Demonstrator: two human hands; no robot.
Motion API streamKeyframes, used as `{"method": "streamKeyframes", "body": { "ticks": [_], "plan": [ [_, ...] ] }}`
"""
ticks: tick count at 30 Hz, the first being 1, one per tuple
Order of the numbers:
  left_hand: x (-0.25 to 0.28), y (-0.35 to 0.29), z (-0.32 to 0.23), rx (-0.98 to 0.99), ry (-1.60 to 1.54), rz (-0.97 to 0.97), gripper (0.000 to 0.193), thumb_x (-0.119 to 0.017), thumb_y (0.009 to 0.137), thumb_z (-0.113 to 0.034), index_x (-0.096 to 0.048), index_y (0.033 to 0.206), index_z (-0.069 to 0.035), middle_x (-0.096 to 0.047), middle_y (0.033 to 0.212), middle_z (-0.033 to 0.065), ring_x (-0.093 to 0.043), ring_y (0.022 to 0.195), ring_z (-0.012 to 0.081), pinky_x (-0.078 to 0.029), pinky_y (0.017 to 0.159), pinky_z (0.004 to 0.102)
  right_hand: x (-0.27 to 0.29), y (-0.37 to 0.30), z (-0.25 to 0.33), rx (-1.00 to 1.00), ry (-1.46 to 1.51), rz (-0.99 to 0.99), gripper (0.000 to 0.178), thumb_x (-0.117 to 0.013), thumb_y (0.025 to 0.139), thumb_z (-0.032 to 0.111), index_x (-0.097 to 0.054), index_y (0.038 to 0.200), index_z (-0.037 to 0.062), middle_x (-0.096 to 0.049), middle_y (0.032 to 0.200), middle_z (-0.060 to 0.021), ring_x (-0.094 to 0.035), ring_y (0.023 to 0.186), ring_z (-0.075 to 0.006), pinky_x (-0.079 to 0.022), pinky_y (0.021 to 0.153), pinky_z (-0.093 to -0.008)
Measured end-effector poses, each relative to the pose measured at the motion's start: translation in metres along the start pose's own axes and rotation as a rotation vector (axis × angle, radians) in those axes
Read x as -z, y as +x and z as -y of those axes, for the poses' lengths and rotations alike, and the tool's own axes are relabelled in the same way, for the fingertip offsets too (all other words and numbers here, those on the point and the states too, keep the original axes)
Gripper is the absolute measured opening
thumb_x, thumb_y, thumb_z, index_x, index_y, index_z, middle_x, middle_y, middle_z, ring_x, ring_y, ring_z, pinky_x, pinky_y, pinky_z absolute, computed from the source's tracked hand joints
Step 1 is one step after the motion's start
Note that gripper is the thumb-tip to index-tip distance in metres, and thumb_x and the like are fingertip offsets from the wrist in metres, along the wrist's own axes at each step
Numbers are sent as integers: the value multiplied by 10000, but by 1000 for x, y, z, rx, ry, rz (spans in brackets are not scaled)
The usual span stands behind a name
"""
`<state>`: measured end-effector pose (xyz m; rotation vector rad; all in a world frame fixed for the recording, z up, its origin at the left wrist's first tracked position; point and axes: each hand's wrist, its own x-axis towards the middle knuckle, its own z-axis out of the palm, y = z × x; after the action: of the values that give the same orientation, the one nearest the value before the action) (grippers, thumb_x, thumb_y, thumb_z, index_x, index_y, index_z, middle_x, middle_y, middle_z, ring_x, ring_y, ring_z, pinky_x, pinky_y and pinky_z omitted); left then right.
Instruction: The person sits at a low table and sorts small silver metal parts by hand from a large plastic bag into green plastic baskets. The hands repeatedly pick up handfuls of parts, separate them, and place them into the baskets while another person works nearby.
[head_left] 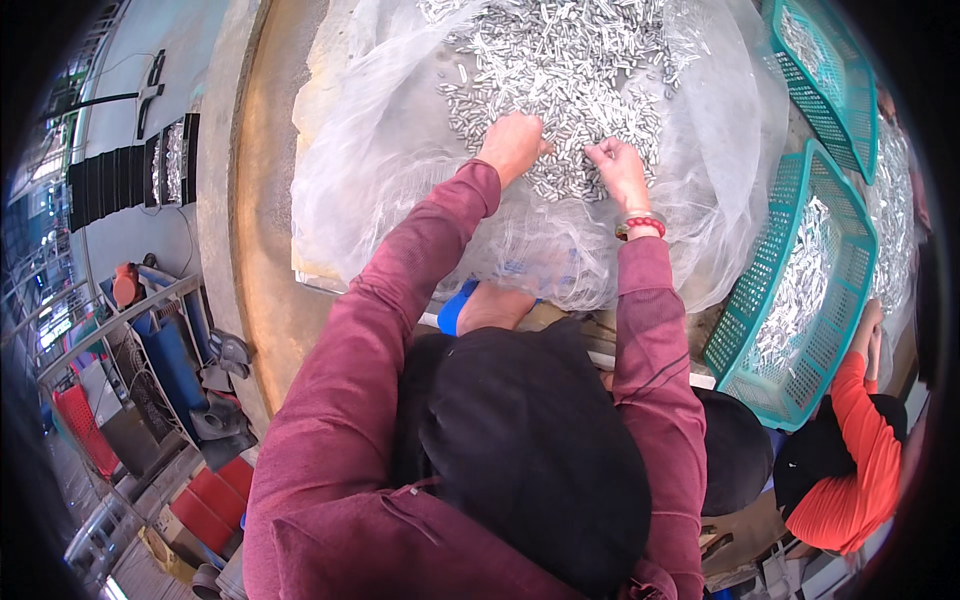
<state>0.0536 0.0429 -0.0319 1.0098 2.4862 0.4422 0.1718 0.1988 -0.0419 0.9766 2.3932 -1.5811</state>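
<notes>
A large heap of small, shiny silver metal pieces [560, 70] lies on crumpled white translucent netting [370, 190] in front of me. At the heap's near left edge is my left hand [514, 146], closed, its back turned up and its fingertips among the pieces. My right hand [620, 172], with a red bead bracelet at the wrist, is at the near right edge. Its thumb and fingers are pinched together. Whatever either hand holds is too small or too hidden to make out. A short gap with loose pieces separates the two hands.
Two green plastic baskets [735, 310] with silver pieces inside stand to the right. Farther right, a person in an orange sleeve [855, 435] works beside another silver pile [893, 215]. A concrete ledge [222, 200] runs along the left, with racks and a blue panel [165, 375] beyond.
</notes>
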Motion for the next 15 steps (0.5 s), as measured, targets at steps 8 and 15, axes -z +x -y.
{"method": "streamKeyframes", "body": {
  "ticks": [8, 15],
  "plan": [
    [26, 6, 11, -14, -805, -2, 120, -620, 775, -146, -590, 715, -47, -552, 631, 71, -538, 566, 211, -422, 503, 322, 20, 1, 9, 238, -130, -195, 228, -649, 831, 241, -634, 972, 62, -664, 794, -110, -619, 706, -258, -481, 642, -385],
    [80, -33, 17, -337, -2161, 491, 202, -596, 776, -206, -447, 792, -70, -362, 788, 37, -378, 741, 111, -326, 494, 191, -7, -2, 2, 110, -576, -116, 232, -600, 825, 188, -595, 1003, 40, -664, 878, -185, -636, 862, -355, -483, 771, -452]
  ]
}}
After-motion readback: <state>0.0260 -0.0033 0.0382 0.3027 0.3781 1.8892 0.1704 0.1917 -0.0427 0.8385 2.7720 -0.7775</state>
